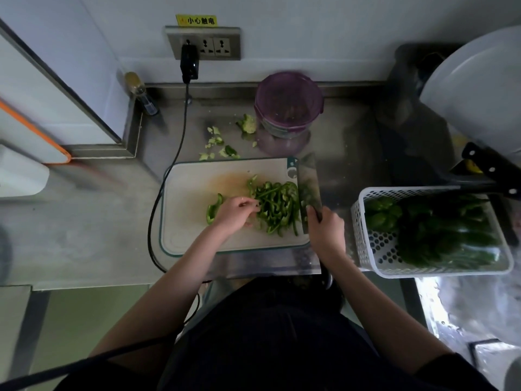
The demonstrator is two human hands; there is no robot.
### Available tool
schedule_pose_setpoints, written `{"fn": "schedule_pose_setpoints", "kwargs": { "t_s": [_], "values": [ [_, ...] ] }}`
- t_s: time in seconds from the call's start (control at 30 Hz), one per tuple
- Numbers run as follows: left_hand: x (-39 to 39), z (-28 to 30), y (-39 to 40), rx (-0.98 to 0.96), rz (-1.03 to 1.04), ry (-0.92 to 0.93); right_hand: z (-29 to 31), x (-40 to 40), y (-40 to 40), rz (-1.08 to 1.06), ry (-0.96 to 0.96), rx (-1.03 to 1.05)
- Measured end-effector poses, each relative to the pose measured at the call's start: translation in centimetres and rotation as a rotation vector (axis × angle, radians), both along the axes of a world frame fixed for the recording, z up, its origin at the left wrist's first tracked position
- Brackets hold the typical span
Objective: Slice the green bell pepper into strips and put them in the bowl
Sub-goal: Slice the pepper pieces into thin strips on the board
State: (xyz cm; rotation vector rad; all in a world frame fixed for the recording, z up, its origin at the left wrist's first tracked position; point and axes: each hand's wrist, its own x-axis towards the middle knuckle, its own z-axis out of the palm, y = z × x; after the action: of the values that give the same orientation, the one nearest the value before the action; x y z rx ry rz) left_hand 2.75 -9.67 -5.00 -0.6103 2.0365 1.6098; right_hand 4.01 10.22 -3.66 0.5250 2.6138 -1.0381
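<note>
A pile of green pepper strips (277, 207) lies on the right half of the white cutting board (191, 190). One larger uncut pepper piece (213, 210) rests left of the pile. My left hand (235, 213) lies on the board, fingertips touching the left side of the pile. My right hand (325, 230) grips the handle of a cleaver (308, 190), whose blade stands against the right side of the pile. A purple lidded container (287, 104) stands behind the board.
Pepper core and scraps (225, 139) lie on the steel counter behind the board. A white perforated basket (366, 230) of whole green peppers stands to the right. A black cable (169, 170) runs from the wall socket past the board's left edge. A large white bowl (479, 83) sits at far right.
</note>
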Motion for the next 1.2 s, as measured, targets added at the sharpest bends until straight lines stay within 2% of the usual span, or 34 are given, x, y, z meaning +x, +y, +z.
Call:
{"fn": "schedule_pose_setpoints", "kwargs": {
  "t_s": [0.07, 0.23, 0.33, 0.43, 0.57, 0.67, 0.8, 1.03, 1.2],
  "values": [
    [0.3, 0.2, -0.6, -0.046, -0.015, 0.017, 0.2, -0.1, -0.4, -0.013, 0.013, -0.015],
    [1.4, 0.0, -3.7, -0.588, -0.001, 0.242, 1.2, -0.5, -2.7, -0.017, 0.062, -0.088],
    [1.5, -0.6, -6.3, -0.691, 0.062, 0.164, 2.0, -0.3, -4.9, 0.058, 0.056, -0.099],
    [1.0, -1.8, -7.9, -0.648, -0.021, -0.003, 2.4, 0.2, -7.8, 0.142, -0.004, -0.083],
    [0.6, -2.6, -8.1, -0.393, -0.022, -0.095, 2.4, 1.1, -10.9, 0.228, -0.040, -0.055],
    [0.5, -2.7, -7.7, -0.309, -0.029, -0.105, 2.5, 1.8, -12.5, 0.246, -0.063, -0.043],
    [0.6, -3.0, -8.0, -0.312, -0.103, -0.073, 2.1, 2.1, -14.2, 0.274, -0.104, 0.017],
    [0.3, -3.4, -8.7, -0.308, -0.230, -0.005, 2.1, 2.8, -16.3, 0.260, -0.035, 0.079],
    [0.2, -3.2, -9.0, -0.274, -0.264, 0.008, 1.5, 3.1, -17.6, 0.236, -0.056, 0.109]
  ]
}}
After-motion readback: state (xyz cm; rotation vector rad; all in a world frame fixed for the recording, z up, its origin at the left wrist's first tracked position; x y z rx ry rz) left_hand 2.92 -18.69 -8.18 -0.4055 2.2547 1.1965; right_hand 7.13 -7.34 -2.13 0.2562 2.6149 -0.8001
